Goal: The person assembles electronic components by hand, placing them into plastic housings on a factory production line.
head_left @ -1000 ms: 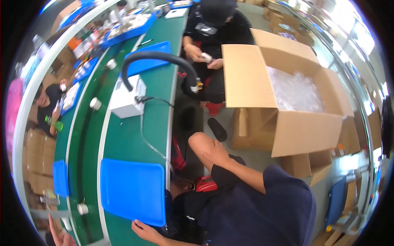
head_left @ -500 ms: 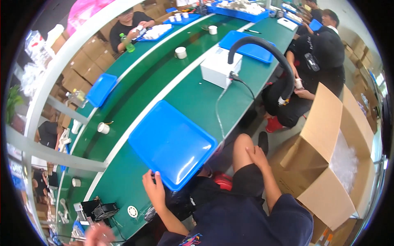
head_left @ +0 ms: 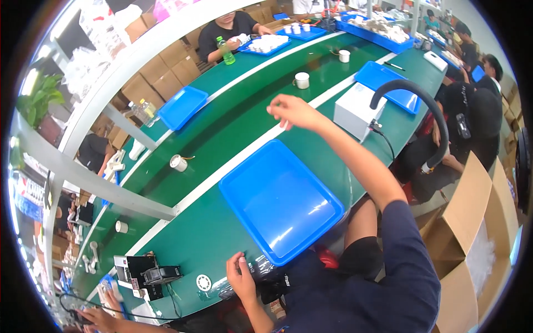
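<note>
My right hand [head_left: 298, 113] is stretched out over the far side of the work table, fingers loosely bent and apart, with nothing in it. Beneath and beyond it runs the green conveyor belt [head_left: 239, 119], where a white cup-shaped part [head_left: 301, 80] with a short wire stands just past my fingers. Below my right forearm lies a blue tray [head_left: 277, 200], its inside bare. My left hand [head_left: 241, 278] rests at the table's near edge, left of the tray's near corner, fingers extended and holding nothing. Clear plastic wrap [head_left: 261, 267] lies beside it.
A white box [head_left: 358, 114] with a black flexible hose [head_left: 430, 102] stands right of the tray. More white cups [head_left: 178, 162] sit along the belt. At left are a black fan device [head_left: 161, 275] and a white disc [head_left: 204, 282]. An open carton [head_left: 466, 211] stands right; co-workers sit around.
My right hand has left my knee and reached forward over the table toward the belt. My left hand has come off the tray's edge. The view has shifted, moving the scene rightward.
</note>
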Tool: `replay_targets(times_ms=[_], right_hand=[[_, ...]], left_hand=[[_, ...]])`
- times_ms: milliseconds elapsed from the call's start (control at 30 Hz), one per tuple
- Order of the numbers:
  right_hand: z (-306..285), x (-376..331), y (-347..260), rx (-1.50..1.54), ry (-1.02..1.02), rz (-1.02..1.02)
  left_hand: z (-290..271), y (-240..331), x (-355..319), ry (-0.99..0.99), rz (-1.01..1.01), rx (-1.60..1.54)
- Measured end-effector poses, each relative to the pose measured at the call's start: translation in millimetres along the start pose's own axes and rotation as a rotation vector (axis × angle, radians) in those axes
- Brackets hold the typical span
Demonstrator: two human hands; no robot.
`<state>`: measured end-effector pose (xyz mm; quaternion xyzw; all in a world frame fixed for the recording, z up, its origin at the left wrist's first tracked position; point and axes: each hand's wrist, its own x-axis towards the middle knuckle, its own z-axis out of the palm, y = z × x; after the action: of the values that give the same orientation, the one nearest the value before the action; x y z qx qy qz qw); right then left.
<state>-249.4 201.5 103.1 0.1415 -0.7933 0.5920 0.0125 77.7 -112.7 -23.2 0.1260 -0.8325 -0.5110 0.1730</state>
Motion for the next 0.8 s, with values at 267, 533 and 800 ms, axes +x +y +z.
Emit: replay_targets(times_ms=[267, 533, 800], right_hand=[[-20.3, 162.6, 87.0, -0.069, 0.395, 0.464], [33.3, 200.9, 103.2, 0.168, 0.303, 0.477], [50.9, 241.7, 160.9, 0.559, 0.489, 0.612]], left_hand=[[22.0, 0.3, 1.8, 0.101, 0.207, 0.324], [18.7, 1.4, 3.5, 0.107, 0.175, 0.353], [23.9, 4.0, 3.8, 0.089, 0.108, 0.361]])
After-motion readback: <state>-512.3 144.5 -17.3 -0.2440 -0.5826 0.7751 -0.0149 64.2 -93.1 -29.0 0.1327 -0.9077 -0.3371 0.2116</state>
